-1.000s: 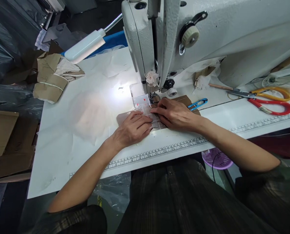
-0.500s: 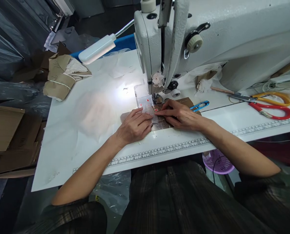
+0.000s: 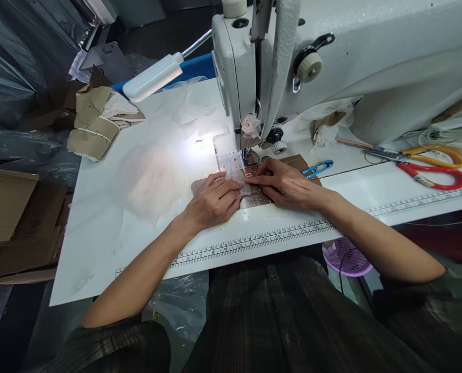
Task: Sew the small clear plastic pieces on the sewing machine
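Note:
Under the needle area of a white sewing machine [image 3: 234, 77] lies a small piece of sheer, whitish fabric [image 3: 236, 176], on a brown, shiny mat [image 3: 254, 201]. My left hand [image 3: 214, 201] rests flat on the left side of the fabric, fingers stretched out. From the right, my right hand [image 3: 287, 182] reaches in, its index finger stretched to the fabric's edge beside a red mark [image 3: 248, 175]. Its thumb lies lower and apart from the index fingertip. Blue thread snips [image 3: 317, 169] lie just beyond that hand. A ruffled, pale fabric flower [image 3: 250, 126] hangs on the machine head.
A soft heap of pale tulle [image 3: 149, 178] lies left on the white table [image 3: 99, 248]. Scissors with red and orange handles [image 3: 433, 163] are at the right. A lamp [image 3: 153, 77] shines over the table, and a printed ruler [image 3: 246, 242] runs along its front edge.
Both hands stay almost in place on the fabric. The whole view has shifted very slightly.

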`<control>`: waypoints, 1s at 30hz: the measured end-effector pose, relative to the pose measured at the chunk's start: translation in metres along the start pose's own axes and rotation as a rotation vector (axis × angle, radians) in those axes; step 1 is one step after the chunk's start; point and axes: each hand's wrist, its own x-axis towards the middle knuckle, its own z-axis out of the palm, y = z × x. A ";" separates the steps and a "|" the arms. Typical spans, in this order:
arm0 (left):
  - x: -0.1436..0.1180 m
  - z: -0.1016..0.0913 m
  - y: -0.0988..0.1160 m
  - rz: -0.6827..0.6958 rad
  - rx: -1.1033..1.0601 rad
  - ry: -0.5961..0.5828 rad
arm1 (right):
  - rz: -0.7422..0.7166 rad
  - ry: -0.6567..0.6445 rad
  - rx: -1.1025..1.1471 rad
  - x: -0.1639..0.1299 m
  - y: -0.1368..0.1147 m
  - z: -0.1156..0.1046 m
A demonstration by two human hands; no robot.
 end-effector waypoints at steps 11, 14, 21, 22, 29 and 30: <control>0.001 -0.001 -0.001 0.013 -0.005 0.002 | 0.075 0.015 0.110 -0.003 -0.004 -0.013; 0.001 -0.001 0.000 0.016 0.000 0.010 | 0.023 -0.010 0.045 -0.003 -0.006 -0.011; 0.001 -0.001 0.001 0.002 0.013 -0.007 | -0.057 -0.036 -0.111 -0.004 -0.011 -0.005; 0.002 -0.002 0.001 0.001 0.019 -0.006 | -0.057 -0.038 -0.128 -0.004 -0.012 -0.004; 0.002 -0.018 -0.003 -0.083 0.079 -0.058 | -0.046 -0.026 -0.139 -0.003 -0.015 -0.006; 0.002 -0.019 -0.004 -0.104 0.087 -0.075 | -0.044 -0.028 -0.139 -0.003 -0.015 -0.005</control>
